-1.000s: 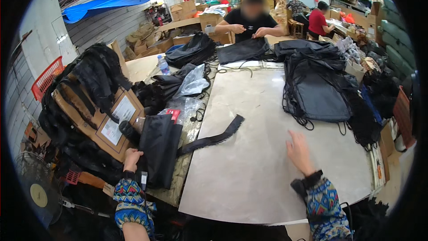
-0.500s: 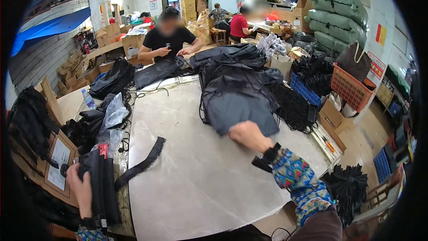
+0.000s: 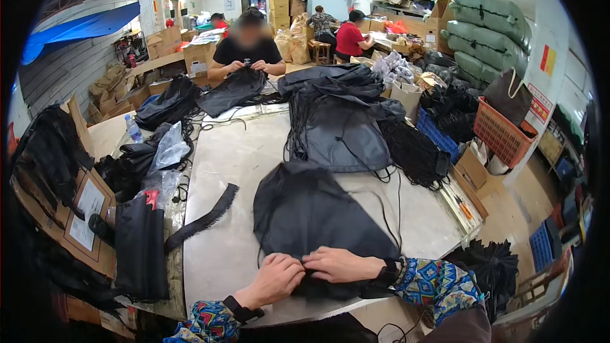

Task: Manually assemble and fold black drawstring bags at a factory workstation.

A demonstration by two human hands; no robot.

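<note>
"Where are your fingers?"

"My left hand point(image 3: 274, 276) and my right hand point(image 3: 337, 264) are side by side, nearly meeting, on the near part of a black bag point(image 3: 305, 206). The fingers of both are bent inward over the cloth with little gap between them; whether they pinch it, I cannot tell"

"And the bag itself?"

"It lies at the near side of the pale table point(image 3: 219, 279), in front of me, a cord point(image 3: 399, 209) running down just to its right. The cloth beneath my hands is blurred"

"What is around it?"

"Just beyond it, to the far right, lies a pile of black bags point(image 3: 340, 133), with dark cords point(image 3: 416, 159) heaped on its right. To the left, apart from my bag, a frayed black strip point(image 3: 206, 223) slants over the table's left edge; its near end meets a folded black cloth point(image 3: 138, 248), with a cardboard box point(image 3: 95, 251) left of that"

"Farther off?"

"A clear bottle point(image 3: 133, 129) on the far left; across the table, a co-worker point(image 3: 260, 55) in a black top, both hands on another dark piece point(image 3: 232, 92); on the far right, an orange basket point(image 3: 499, 130), and green bales point(image 3: 486, 38) stacked beyond it"
</note>
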